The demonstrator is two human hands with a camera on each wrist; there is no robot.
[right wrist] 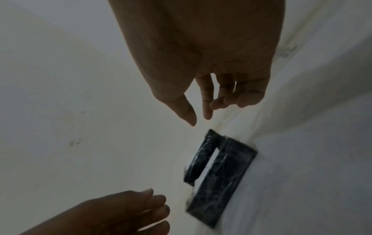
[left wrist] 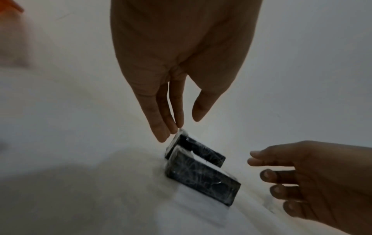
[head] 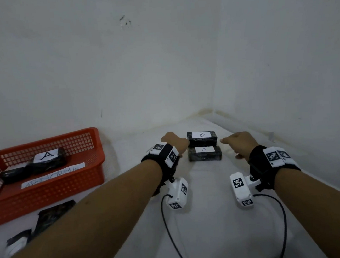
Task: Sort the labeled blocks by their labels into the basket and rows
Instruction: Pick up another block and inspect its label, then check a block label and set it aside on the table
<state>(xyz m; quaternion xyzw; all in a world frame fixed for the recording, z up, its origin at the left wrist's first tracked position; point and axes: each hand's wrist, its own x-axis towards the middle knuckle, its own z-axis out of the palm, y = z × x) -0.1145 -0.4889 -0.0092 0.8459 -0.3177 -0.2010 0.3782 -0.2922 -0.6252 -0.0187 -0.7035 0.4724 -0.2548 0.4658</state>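
Note:
Two black wrapped blocks lie side by side on the white surface: the block labelled B [head: 202, 137] farther away and the block labelled A [head: 204, 154] nearer. My left hand [head: 176, 141] is at the left end of the B block [left wrist: 203, 151], its straight fingertips [left wrist: 161, 135] touching that block's corner. My right hand [head: 232, 146] hovers just right of the pair, fingers relaxed and holding nothing. From the right wrist, the A block [right wrist: 221, 179] lies below my loose right hand [right wrist: 199, 117]. An orange basket [head: 84, 175] stands at the left.
The basket holds a black block labelled A [head: 46, 157], another dark block [head: 13, 175] and a paper strip reading "ABNORMA" [head: 51, 175]. More dark blocks [head: 54, 215] lie near the front left. White walls meet in a corner [head: 214, 109] right behind the pair.

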